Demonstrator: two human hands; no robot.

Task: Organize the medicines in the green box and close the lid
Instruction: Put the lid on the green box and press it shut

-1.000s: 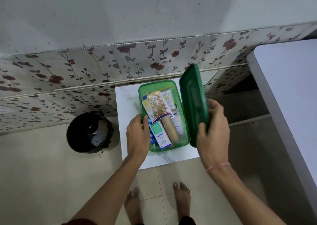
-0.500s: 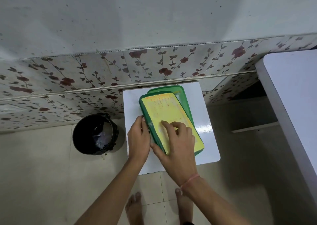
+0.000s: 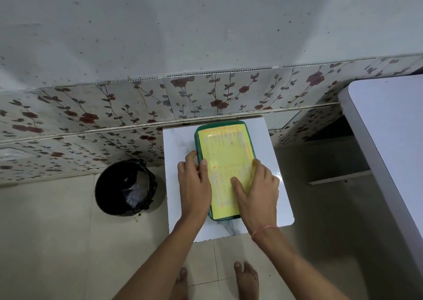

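The green box (image 3: pixel 197 139) lies on a small white table (image 3: pixel 176 144), with its lid (image 3: pixel 225 148) flat on top and lined up with the rim. A yellow printed label covers the lid. The medicines inside are hidden. My left hand (image 3: pixel 194 185) clasps the box's left edge, thumb resting on the lid. My right hand (image 3: pixel 257 189) lies flat on the lid's near right part, fingers spread and pressing down.
A black bin (image 3: pixel 126 187) lined with a dark bag stands on the floor left of the table. A floral tiled wall runs behind. A large white tabletop (image 3: pixel 389 139) juts in at the right. My bare feet (image 3: pixel 245 279) stand below the table.
The lid has swung down from standing open at the right, through a skewed position, to lying square on the box. My right hand shifted from the lid's edge to its top.
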